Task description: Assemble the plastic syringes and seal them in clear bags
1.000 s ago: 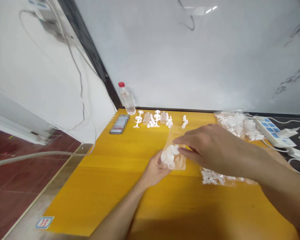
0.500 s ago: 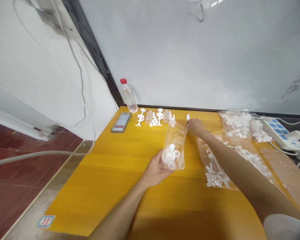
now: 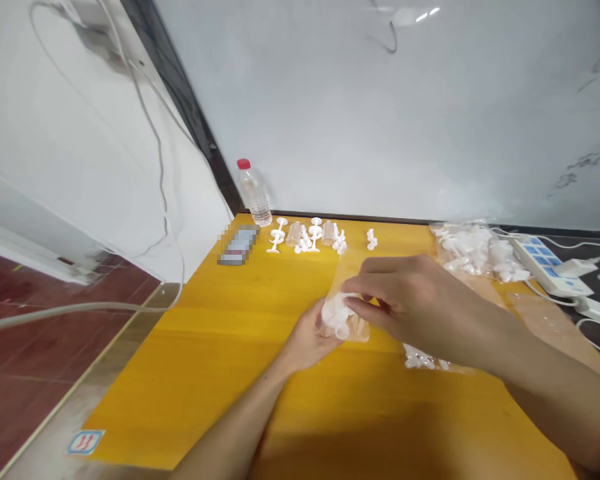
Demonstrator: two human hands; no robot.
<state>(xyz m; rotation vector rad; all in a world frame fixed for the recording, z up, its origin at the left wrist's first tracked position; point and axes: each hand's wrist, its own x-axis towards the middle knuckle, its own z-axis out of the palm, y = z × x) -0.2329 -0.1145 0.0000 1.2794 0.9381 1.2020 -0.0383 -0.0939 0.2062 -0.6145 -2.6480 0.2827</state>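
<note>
My left hand [image 3: 311, 339] is wrapped round the lower part of a clear plastic bag [image 3: 361, 331] with white plastic parts [image 3: 336, 317] inside. Over the bag is my right hand [image 3: 405, 293], its thumb and index finger pinched at a white piece by the bag's contents; whether that piece is inside the bag I cannot tell. Along the table's back edge are white stemmed pieces [image 3: 277, 235], clear cylinders [image 3: 294, 235] and small white parts [image 3: 339, 241]. A separate small white cluster [image 3: 372, 239] lies to their right.
A red-capped bottle [image 3: 255, 200] and a blurred phone [image 3: 239, 245] are at the back left of the yellow table [image 3: 205, 373]. Bags of white parts [image 3: 467, 247] and a power strip [image 3: 550, 267] sit on the right, partly behind my right arm.
My right hand has moved from the back of the table toward me, over the bag. The small cluster at the back now shows more pieces. My left hand still holds the bag.
</note>
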